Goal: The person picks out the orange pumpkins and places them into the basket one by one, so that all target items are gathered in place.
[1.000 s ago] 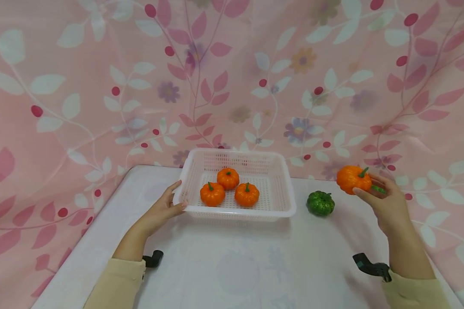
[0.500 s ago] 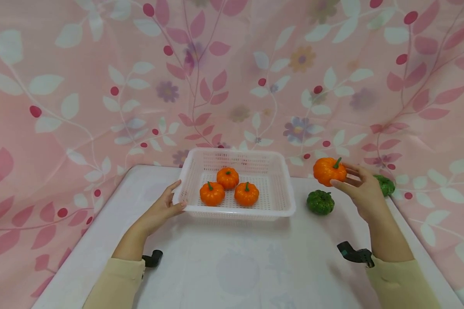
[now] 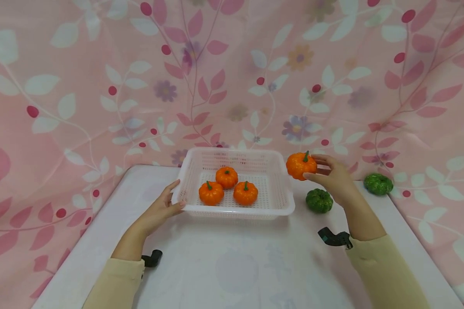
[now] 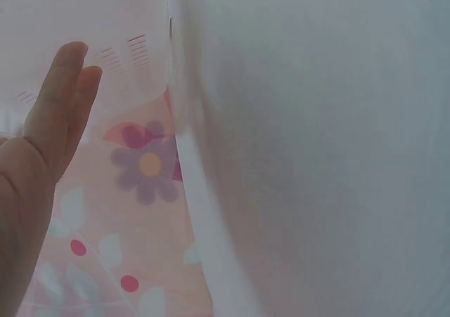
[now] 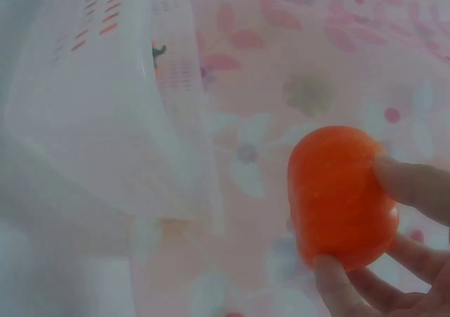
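Observation:
In the head view my right hand (image 3: 334, 178) holds an orange toy pumpkin (image 3: 300, 166) with a green stem, just off the right rim of the white plastic basket (image 3: 232, 211). The right wrist view shows the thumb and fingertips pinching the pumpkin (image 5: 341, 197) from opposite sides. At the basket's left front corner rests my left hand (image 3: 160, 210), thumb at the rim and fingers along the outer side. Those fingers (image 4: 60, 95) look straight in the left wrist view. Inside the basket sit three orange pumpkins: one at left (image 3: 211, 193), one behind (image 3: 227, 177), one at right (image 3: 245, 193).
A green pumpkin (image 3: 319, 201) lies on the white-covered table (image 3: 236, 266) right of the basket, below my right hand. Another green pumpkin (image 3: 378, 184) is near the table's right edge. A pink floral curtain (image 3: 232, 86) hangs close behind the table.
My right hand has carried the orange pumpkin leftward and slightly up, from the far right to the basket's right rim. The far-right green pumpkin is now uncovered. The left hand stays at the basket.

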Tool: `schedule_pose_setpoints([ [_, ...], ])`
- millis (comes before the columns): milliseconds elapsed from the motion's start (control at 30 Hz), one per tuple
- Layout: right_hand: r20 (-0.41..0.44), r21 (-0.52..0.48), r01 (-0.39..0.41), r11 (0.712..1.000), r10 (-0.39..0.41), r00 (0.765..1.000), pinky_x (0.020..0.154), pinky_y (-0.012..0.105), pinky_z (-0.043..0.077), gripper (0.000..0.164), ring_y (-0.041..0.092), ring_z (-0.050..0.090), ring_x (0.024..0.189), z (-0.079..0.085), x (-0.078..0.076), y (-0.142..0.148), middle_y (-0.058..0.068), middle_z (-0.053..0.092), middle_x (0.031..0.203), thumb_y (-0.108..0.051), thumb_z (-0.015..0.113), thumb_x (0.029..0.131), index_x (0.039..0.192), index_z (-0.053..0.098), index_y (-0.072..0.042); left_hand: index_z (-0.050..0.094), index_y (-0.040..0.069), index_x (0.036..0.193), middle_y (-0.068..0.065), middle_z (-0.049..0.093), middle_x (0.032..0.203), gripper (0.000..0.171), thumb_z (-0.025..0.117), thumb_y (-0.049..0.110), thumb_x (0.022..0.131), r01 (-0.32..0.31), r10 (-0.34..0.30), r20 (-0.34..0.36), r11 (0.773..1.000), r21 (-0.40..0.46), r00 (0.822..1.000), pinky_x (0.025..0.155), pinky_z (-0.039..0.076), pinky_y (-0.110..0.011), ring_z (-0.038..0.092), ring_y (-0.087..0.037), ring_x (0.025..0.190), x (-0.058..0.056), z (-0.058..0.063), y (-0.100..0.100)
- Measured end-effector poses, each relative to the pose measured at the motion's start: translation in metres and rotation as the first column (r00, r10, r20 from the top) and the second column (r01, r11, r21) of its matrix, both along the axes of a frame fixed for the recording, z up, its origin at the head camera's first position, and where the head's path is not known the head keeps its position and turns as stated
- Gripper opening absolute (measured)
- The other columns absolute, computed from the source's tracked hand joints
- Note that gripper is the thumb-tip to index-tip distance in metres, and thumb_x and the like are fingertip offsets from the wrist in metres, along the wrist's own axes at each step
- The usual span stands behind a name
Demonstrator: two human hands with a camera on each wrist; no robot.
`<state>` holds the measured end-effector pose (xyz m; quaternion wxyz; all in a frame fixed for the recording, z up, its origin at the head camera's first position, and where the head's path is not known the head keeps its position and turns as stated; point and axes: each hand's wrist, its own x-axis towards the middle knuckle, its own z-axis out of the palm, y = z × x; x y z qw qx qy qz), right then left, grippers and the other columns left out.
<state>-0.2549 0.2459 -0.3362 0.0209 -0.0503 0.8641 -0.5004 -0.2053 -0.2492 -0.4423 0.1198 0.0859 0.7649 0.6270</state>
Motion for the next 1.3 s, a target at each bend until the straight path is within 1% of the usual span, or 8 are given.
schedule_pose_setpoints([
  [167, 0.025, 0.031, -0.031, 0.999, 0.030, 0.999, 0.105, 0.057, 0.043, 0.080, 0.042, 0.042, 0.136, -0.001, -0.013, -0.017, 0.017, 0.036, 0.155, -0.035, 0.078, 0.089, 0.154, 0.037, -0.014, 0.005, 0.028, 0.161, -0.026, 0.030, 0.153, 0.084, 0.062, 0.014, 0.100, 0.003, -0.003, 0.003, 1.000, 0.021, 1.000, 0.104, 0.046, -0.037, 0.043, -0.038, 0.131, 0.000, -0.001, 0.000],
  [367, 0.056, 0.016, -0.074, 0.997, 0.073, 0.996, 0.105, 0.060, 0.041, 0.078, 0.040, 0.045, 0.134, -0.006, -0.028, -0.032, 0.015, 0.038, 0.153, -0.033, 0.080, 0.087, 0.151, 0.040, -0.013, 0.006, 0.029, 0.161, -0.025, 0.027, 0.155, 0.084, 0.062, 0.015, 0.100, 0.006, -0.006, 0.002, 1.000, 0.027, 1.000, 0.104, 0.046, -0.037, 0.041, -0.038, 0.134, -0.001, -0.001, 0.001],
  [433, 0.067, 0.005, -0.090, 0.996, 0.090, 0.994, 0.106, 0.060, 0.040, 0.076, 0.040, 0.045, 0.134, -0.008, -0.033, -0.036, 0.014, 0.038, 0.153, -0.030, 0.080, 0.088, 0.151, 0.041, -0.013, 0.006, 0.029, 0.161, -0.025, 0.021, 0.158, 0.084, 0.063, 0.017, 0.100, 0.006, -0.006, 0.000, 1.000, 0.019, 1.000, 0.105, 0.045, -0.039, 0.039, -0.037, 0.136, -0.001, -0.002, 0.001],
  [600, 0.098, 0.027, -0.123, 0.992, 0.120, 0.988, 0.106, 0.057, 0.042, 0.073, 0.041, 0.045, 0.134, -0.011, -0.046, -0.047, 0.016, 0.038, 0.153, -0.027, 0.078, 0.089, 0.151, 0.041, -0.012, 0.006, 0.030, 0.161, -0.023, 0.010, 0.162, 0.084, 0.062, 0.018, 0.100, 0.000, 0.000, 0.005, 1.000, 0.006, 1.000, 0.107, 0.043, -0.043, 0.034, -0.038, 0.141, -0.001, -0.001, 0.001],
  [800, 0.159, 0.064, -0.149, 0.987, 0.138, 0.978, 0.106, 0.051, 0.044, 0.069, 0.040, 0.047, 0.129, -0.010, -0.062, -0.065, 0.019, 0.039, 0.151, -0.022, 0.076, 0.091, 0.149, 0.041, -0.009, 0.006, 0.030, 0.161, -0.023, 0.015, 0.160, 0.085, 0.062, 0.015, 0.100, -0.006, 0.005, 0.013, 1.000, 0.024, 1.000, 0.105, 0.045, -0.039, 0.035, -0.037, 0.139, 0.000, -0.002, 0.001],
  [967, 0.214, 0.068, -0.169, 0.983, 0.151, 0.965, 0.105, 0.046, 0.046, 0.066, 0.038, 0.051, 0.125, -0.013, -0.074, -0.078, 0.021, 0.039, 0.150, -0.017, 0.075, 0.091, 0.147, 0.042, -0.006, 0.005, 0.027, 0.161, -0.025, 0.025, 0.156, 0.086, 0.063, 0.016, 0.100, 0.002, -0.003, 0.010, 1.000, 0.023, 1.000, 0.104, 0.046, -0.037, 0.041, -0.037, 0.134, -0.001, -0.002, 0.000],
  [1100, 0.252, 0.052, -0.180, 0.982, 0.161, 0.954, 0.104, 0.044, 0.047, 0.065, 0.037, 0.052, 0.125, -0.015, -0.085, -0.090, 0.022, 0.040, 0.148, -0.013, 0.074, 0.091, 0.147, 0.042, -0.004, 0.005, 0.028, 0.161, -0.025, 0.031, 0.153, 0.086, 0.064, 0.018, 0.099, -0.001, 0.001, 0.008, 1.000, 0.011, 1.000, 0.104, 0.046, -0.039, 0.045, -0.036, 0.131, -0.001, -0.001, -0.001],
  [1300, 0.282, 0.043, -0.186, 0.982, 0.167, 0.945, 0.103, 0.042, 0.048, 0.062, 0.036, 0.051, 0.126, -0.022, -0.098, -0.105, 0.023, 0.042, 0.145, -0.010, 0.073, 0.092, 0.145, 0.043, -0.002, 0.004, 0.027, 0.162, -0.026, 0.033, 0.151, 0.086, 0.063, 0.018, 0.100, 0.005, -0.006, 0.002, 1.000, 0.003, 1.000, 0.105, 0.045, -0.042, 0.048, -0.031, 0.127, -0.002, -0.003, -0.002],
])
